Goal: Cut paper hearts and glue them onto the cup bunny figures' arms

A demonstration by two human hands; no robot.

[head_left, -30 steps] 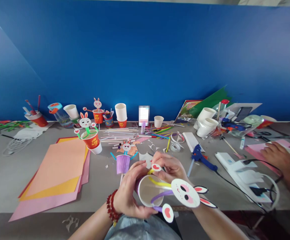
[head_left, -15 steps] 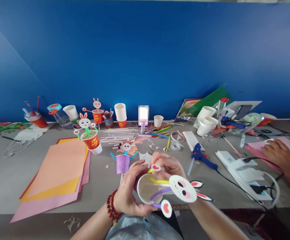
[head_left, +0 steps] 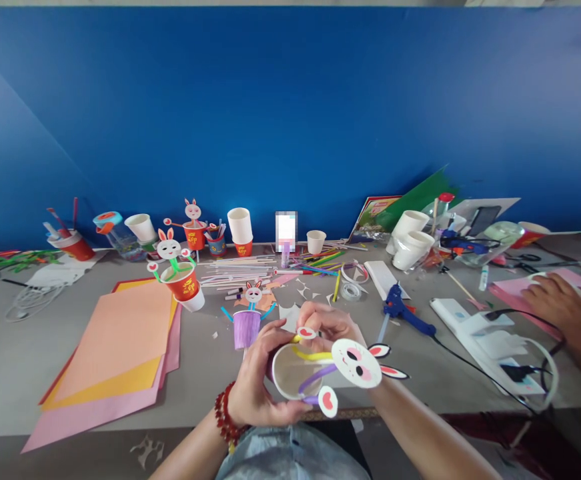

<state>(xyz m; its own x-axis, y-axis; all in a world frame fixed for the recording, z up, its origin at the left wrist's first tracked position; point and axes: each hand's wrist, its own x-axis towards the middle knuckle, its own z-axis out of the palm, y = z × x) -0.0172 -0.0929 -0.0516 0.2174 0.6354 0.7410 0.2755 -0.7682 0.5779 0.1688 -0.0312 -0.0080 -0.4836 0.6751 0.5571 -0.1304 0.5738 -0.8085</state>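
In the lower middle my left hand (head_left: 263, 387) is wrapped round a paper cup (head_left: 286, 377), tilted so that its open mouth faces me. A yellow pipe cleaner (head_left: 315, 356) and a purple pipe cleaner (head_left: 315, 379) run from the cup to a paper rabbit head (head_left: 357, 363) with pink-lined ears. My right hand (head_left: 333, 323) is closed at the far rim, its fingertips pinching a small white paper disc with a red heart (head_left: 306, 333). A second heart disc (head_left: 328, 402) sticks out near my left thumb. Just beyond stands a purple cup rabbit (head_left: 247, 329).
Coloured paper sheets (head_left: 115, 333) lie at left, beside a red cup rabbit (head_left: 183, 285). To the right are a blue glue gun (head_left: 405, 312) and a white power strip (head_left: 470, 340) with cables. Another person's hand (head_left: 555, 300) rests on pink paper at far right.
The rabbit head and heart discs have shifted slightly left and up with the cup. Both my hands keep their hold.
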